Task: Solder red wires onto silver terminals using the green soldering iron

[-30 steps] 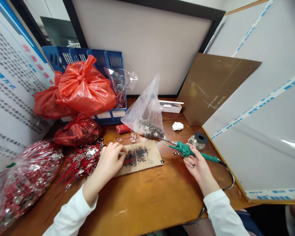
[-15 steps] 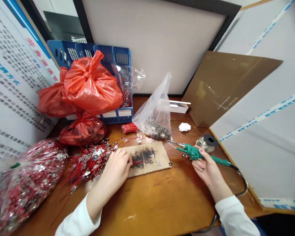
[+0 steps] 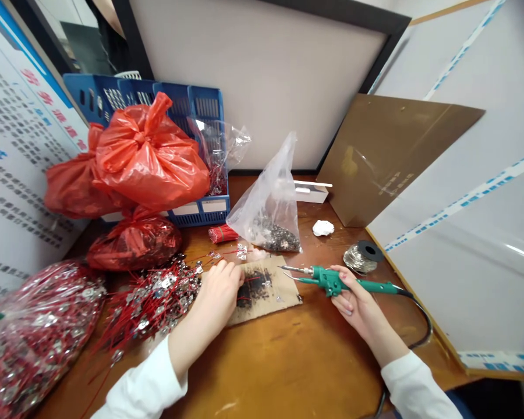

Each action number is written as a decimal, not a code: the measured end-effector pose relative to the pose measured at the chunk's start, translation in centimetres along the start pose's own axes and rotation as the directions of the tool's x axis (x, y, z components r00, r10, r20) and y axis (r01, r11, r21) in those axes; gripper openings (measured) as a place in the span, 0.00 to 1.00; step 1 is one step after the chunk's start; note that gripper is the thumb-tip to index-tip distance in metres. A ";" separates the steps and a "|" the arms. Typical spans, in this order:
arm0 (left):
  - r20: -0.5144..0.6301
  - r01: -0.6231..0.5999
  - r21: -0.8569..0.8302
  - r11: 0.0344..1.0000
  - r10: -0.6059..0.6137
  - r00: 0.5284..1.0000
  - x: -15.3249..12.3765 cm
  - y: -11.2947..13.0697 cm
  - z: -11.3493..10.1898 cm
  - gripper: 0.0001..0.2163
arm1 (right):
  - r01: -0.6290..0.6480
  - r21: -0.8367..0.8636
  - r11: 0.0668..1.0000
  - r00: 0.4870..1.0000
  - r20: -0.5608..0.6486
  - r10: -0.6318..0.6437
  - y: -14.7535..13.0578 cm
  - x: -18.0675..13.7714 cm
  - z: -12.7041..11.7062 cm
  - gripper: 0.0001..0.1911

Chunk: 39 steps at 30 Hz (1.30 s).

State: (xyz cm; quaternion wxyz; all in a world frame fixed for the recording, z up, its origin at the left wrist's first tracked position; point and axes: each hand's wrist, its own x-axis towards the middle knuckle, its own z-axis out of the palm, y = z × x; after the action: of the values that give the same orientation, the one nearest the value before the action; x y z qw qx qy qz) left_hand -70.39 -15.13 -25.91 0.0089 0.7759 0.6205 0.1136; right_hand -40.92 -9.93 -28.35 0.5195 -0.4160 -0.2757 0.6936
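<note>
My left hand (image 3: 220,291) is closed in a pinch over the left part of a scorched cardboard piece (image 3: 283,270). A thin red wire (image 3: 252,279) sticks out from its fingertips to the right. Another short red wire shows just below on the dark burnt patch, and small metal tabs (image 3: 267,284) lie farther right. My right hand (image 3: 353,297) is wrapped around a green soldering iron (image 3: 327,279) with a thin solder feed tube. Its tip points left, at the cardboard's right side. Left of my left hand spreads a heap of red wires with metal tabs (image 3: 166,291).
A clear bag of wired parts (image 3: 39,331) and red bags (image 3: 152,157) crowd the left, before a blue crate (image 3: 201,212). Behind the cardboard stand a clear bag of small dark parts (image 3: 275,233) and a red wire bundle (image 3: 222,234). A solder spool (image 3: 360,258) sits right.
The soldering iron has moved left and down, so its tip is now nearer the cardboard. My left hand has shifted slightly up and right, still pinching. The view has turned a little.
</note>
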 end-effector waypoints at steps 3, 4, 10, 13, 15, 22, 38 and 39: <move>-0.009 -0.043 -0.001 0.999 0.043 0.999 0.9 -0.1 0.5 0.11 | -0.017 -0.028 0.999 0.999 0.046 0.019 0.2 0.2 -0.4 0.18; -0.005 -0.051 0.003 0.999 0.051 0.999 1.0 -0.1 0.6 0.11 | -0.016 -0.031 0.999 0.998 0.052 0.018 0.2 0.2 -0.5 0.18; -0.002 -0.118 -0.017 0.993 0.118 0.993 0.9 0.2 0.9 0.11 | 0.011 -0.032 0.999 1.000 0.024 -0.010 0.1 0.0 -0.3 0.18; -0.006 -0.117 -0.026 0.993 0.116 0.993 0.8 0.2 0.8 0.11 | 0.019 -0.021 1.000 1.000 0.016 -0.019 0.1 0.0 -0.1 0.18; 0.013 -0.116 -0.033 0.993 0.117 0.993 0.6 0.2 0.7 0.12 | 0.019 -0.019 1.000 1.000 0.011 -0.019 0.0 -0.1 0.0 0.18; -0.021 -0.034 -0.119 0.992 0.032 0.999 0.3 0.0 0.6 0.11 | 0.025 -0.026 0.999 1.000 -0.006 -0.026 -0.1 -0.4 0.2 0.18; -0.009 -0.165 -0.012 0.986 0.165 0.986 0.1 -0.1 0.8 0.12 | 0.008 -0.051 0.999 0.999 -0.043 -0.010 -0.4 -0.6 0.7 0.20; -0.009 -0.166 -0.023 0.986 0.166 0.986 0.1 -0.1 0.7 0.11 | 0.008 -0.052 0.999 0.999 -0.043 -0.010 -0.5 -0.6 0.8 0.20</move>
State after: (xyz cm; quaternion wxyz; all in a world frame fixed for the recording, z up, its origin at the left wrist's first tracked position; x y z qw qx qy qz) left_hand -70.29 -14.94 -26.61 0.0063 0.8243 0.5524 0.1240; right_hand -41.32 -10.35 -27.38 0.5175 -0.4431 -0.2839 0.6747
